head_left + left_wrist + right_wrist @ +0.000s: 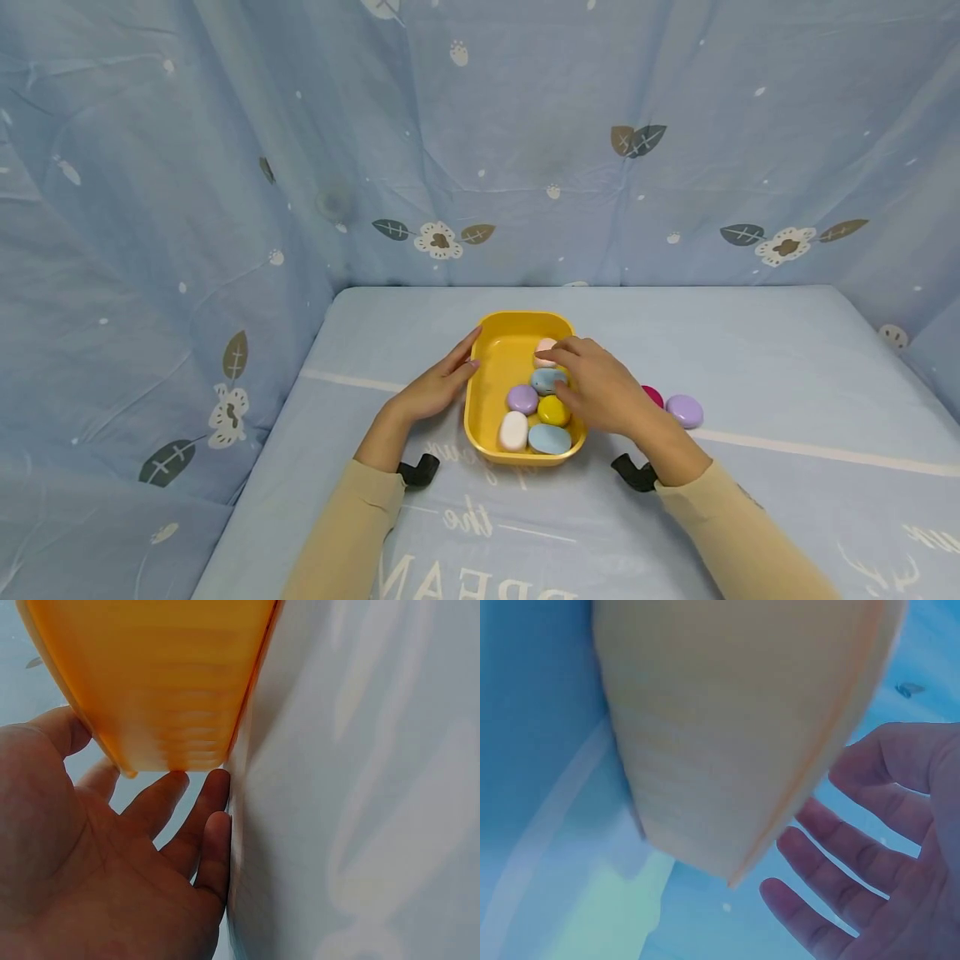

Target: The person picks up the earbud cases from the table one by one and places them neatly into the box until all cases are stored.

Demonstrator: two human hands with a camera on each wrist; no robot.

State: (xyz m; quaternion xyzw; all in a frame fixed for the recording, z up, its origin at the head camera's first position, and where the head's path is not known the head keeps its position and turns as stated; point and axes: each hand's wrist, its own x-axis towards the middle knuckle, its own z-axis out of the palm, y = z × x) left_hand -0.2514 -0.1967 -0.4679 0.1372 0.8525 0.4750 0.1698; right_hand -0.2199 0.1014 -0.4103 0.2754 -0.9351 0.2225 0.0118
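A yellow rectangular tray (pixel 491 350) with rounded corners stands on the cloth-covered table. My left hand (pixel 435 385) rests along its left side, the thumb near the rim; in the left wrist view the fingertips (pixel 178 780) lie at the tray's end wall. Over the right side reaches my right hand (pixel 600 387), fingers spread and bent above a pale pink rounded piece (pixel 544 353) and a light blue oval piece (pixel 546 381). Nearby in the tray lie a purple piece (pixel 522 399), a yellow piece (pixel 553 411), a white oval (pixel 513 432) and another light blue oval (pixel 550 439).
Right of the tray, a crimson piece (pixel 653 396), partly hidden by the right wrist, and a purple piece (pixel 685 411) lie on the table (pixel 750 350). Blue patterned curtains (pixel 525 150) hang behind and on the left. Black wrist mounts (pixel 420 472) sit below both hands.
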